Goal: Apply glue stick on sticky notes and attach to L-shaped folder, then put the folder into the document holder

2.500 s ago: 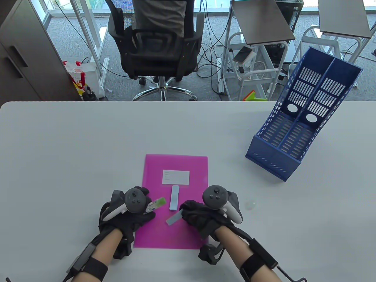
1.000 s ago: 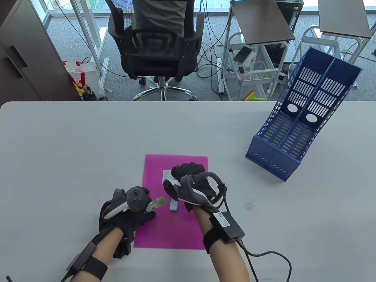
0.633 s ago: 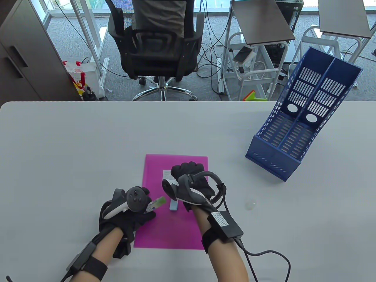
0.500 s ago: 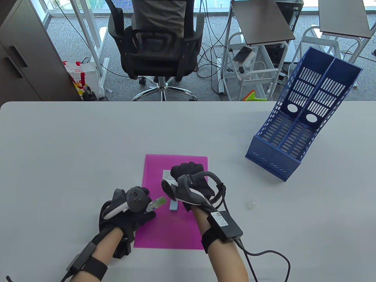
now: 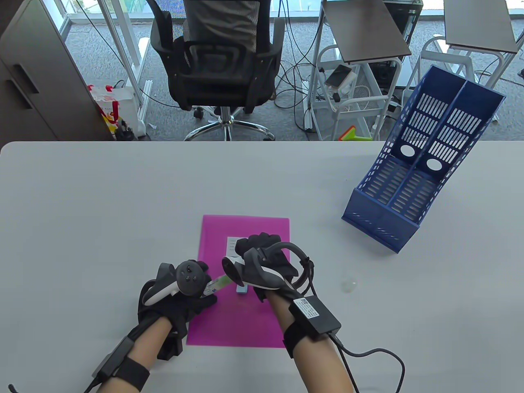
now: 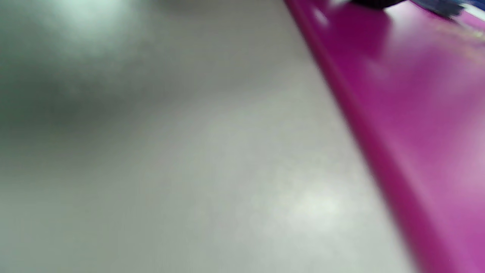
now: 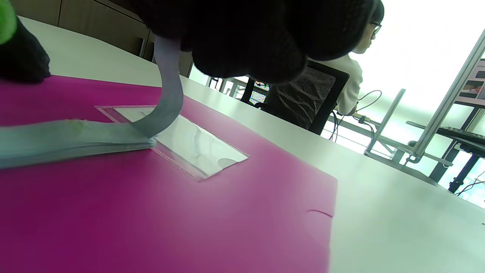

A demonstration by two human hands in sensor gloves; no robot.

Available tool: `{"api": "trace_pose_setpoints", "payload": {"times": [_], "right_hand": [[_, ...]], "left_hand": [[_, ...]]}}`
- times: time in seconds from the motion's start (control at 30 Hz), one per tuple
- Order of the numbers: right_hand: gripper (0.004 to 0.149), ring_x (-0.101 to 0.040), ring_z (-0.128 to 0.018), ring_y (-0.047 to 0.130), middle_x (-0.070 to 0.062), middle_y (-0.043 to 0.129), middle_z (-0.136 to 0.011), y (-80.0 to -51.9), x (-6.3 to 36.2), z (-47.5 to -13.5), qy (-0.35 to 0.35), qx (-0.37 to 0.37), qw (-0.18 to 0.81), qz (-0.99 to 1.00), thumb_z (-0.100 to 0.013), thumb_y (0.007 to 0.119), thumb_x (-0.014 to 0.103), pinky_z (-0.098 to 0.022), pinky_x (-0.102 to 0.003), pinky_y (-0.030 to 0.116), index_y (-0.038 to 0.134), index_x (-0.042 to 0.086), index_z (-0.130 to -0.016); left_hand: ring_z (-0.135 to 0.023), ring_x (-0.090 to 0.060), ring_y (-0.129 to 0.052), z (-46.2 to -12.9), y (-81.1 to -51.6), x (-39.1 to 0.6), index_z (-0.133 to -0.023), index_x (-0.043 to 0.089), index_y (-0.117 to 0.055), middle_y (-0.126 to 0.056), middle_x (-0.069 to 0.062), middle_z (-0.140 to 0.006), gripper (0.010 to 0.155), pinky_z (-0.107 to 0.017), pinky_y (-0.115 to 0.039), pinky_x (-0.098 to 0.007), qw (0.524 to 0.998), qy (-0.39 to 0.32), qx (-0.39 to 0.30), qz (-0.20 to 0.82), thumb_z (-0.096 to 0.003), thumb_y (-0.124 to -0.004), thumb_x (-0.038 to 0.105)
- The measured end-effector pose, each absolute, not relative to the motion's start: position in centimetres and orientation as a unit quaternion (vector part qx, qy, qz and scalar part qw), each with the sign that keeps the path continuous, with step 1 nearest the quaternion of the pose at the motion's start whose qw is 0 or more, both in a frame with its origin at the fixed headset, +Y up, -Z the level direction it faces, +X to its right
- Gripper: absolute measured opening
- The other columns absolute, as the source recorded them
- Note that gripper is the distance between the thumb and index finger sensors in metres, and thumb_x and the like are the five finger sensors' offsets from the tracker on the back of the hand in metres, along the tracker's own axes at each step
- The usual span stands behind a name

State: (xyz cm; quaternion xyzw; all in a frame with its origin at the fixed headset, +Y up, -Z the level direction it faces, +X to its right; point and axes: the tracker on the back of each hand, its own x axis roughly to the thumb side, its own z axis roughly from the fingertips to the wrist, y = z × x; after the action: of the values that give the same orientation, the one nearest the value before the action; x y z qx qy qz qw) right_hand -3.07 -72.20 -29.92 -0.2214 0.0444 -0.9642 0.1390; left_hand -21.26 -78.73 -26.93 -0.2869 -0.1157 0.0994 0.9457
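Note:
A magenta folder lies flat near the table's front edge, with a white label pocket on it. A pale blue sticky note pad rests on the folder below the label. My right hand is turned over the pad's far end. In the right wrist view its fingers pinch one blue note, which curls up off the pad. My left hand sits at the folder's left edge and grips a green glue stick that points toward the pad.
A blue two-slot document holder leans at the back right of the grey table. A small clear cap lies right of the folder. An office chair and a seated person are beyond the far edge.
The right hand held a loose blue strip low over the folder 2.5 s ago, then turned over onto the pad's far end. It has since drawn slightly back toward me. The left hand stayed put.

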Motion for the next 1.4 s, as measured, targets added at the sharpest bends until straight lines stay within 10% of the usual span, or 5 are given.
{"api": "trace_pose_setpoints", "payload": {"times": [1.4], "right_hand": [[0.034, -0.026, -0.064, 0.089, -0.008, 0.087, -0.078, -75.3, -3.1, -26.1, -0.089, -0.270, 0.105, -0.953, -0.058, 0.070, 0.031, -0.060, -0.050, 0.072, 0.071, 0.023, -0.091]], "left_hand": [[-0.111, -0.019, -0.010, -26.9, -78.8, -21.3, -0.094, 0.032, -0.036, -0.009, 0.012, -0.111, 0.054, -0.081, -0.011, -0.049, 0.946, -0.116, -0.285, 0.099, -0.0519, -0.063, 0.051]]}}
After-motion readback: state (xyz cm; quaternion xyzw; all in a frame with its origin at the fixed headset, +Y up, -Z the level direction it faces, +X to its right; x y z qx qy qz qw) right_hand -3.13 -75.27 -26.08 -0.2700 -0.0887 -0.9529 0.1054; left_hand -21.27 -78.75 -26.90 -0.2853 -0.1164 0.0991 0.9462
